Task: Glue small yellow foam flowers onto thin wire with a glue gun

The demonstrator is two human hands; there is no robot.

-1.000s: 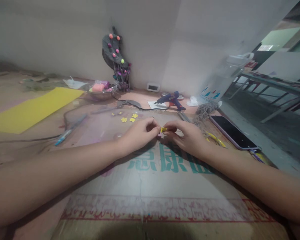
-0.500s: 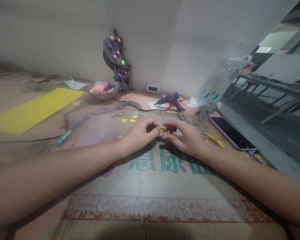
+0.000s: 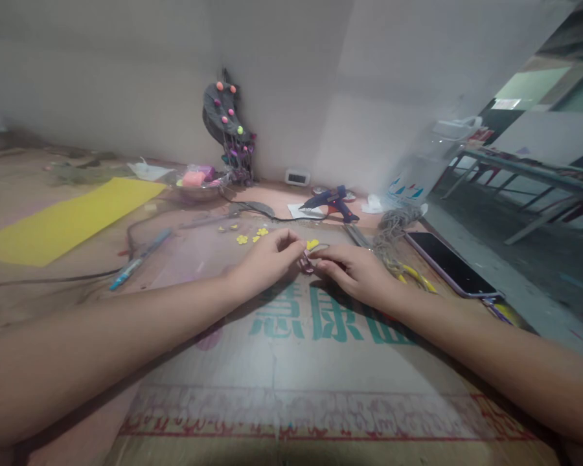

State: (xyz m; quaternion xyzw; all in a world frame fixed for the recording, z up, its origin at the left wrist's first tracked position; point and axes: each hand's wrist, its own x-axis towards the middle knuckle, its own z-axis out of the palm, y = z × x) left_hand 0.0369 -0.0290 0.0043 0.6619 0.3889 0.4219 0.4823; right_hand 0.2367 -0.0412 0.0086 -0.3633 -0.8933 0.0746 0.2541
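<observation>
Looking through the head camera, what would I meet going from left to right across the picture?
Yellow sheet, bowl, left hand, right hand, phone.

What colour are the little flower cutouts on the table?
Yellow: the flower cutouts show best in the head view.

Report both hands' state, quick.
Left hand: closed, pinching a small purplish piece.
Right hand: fingers curled close by; grip cannot be told.
</observation>
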